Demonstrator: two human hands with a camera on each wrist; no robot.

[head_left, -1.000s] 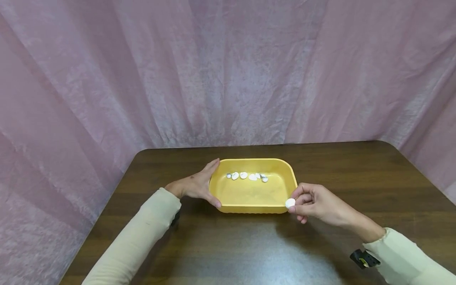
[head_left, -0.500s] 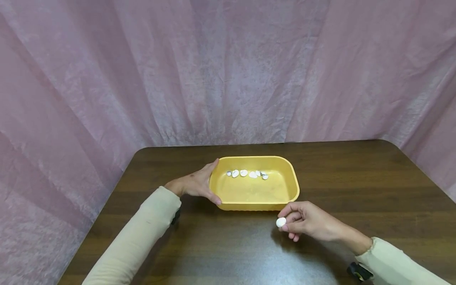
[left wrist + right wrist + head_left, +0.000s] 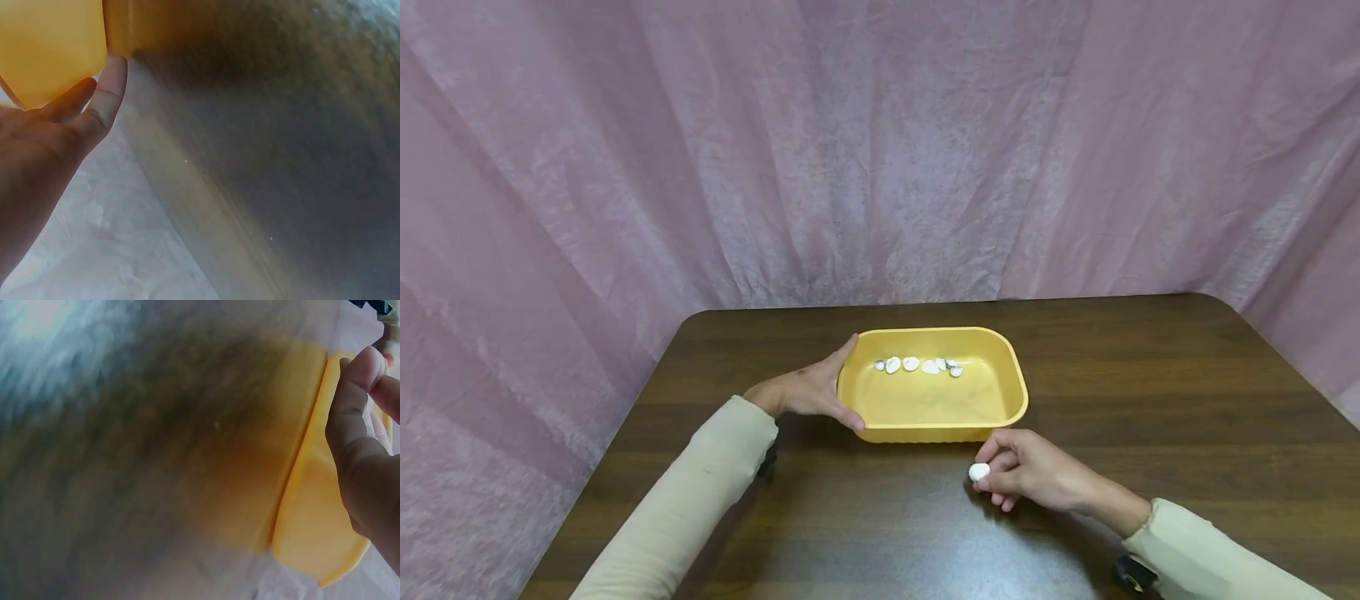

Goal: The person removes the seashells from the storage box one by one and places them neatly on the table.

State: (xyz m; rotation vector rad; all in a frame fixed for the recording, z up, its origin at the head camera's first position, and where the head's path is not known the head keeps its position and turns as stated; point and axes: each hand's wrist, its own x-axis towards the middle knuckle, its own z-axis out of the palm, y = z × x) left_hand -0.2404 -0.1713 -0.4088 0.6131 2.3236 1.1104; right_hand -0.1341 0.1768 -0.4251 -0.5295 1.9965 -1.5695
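Note:
A yellow plastic tray point(image 3: 936, 406) lies on the table, with several small white seashells point(image 3: 911, 364) in a row across its floor toward the far side. My left hand point(image 3: 808, 390) holds the tray's left end, thumb at the near corner and fingers toward the far one. In the left wrist view, fingertips point(image 3: 112, 78) touch the tray's outer wall. Just in front of the tray's near right side, my right hand point(image 3: 1037, 471) pinches a round white seashell point(image 3: 979, 472) between thumb and fingers. In the right wrist view, the right hand point(image 3: 369, 437) mostly hides that shell.
The dark brown wooden table point(image 3: 865, 525) extends around the tray on all sides. Behind it hangs a pink curtain point(image 3: 865, 167). A black wrist camera point(image 3: 1135, 573) sits under the right sleeve.
My right hand has moved from the tray's near right corner toward me and to the left, carrying the pinched shell. The left hand keeps its hold on the tray, which has shifted slightly.

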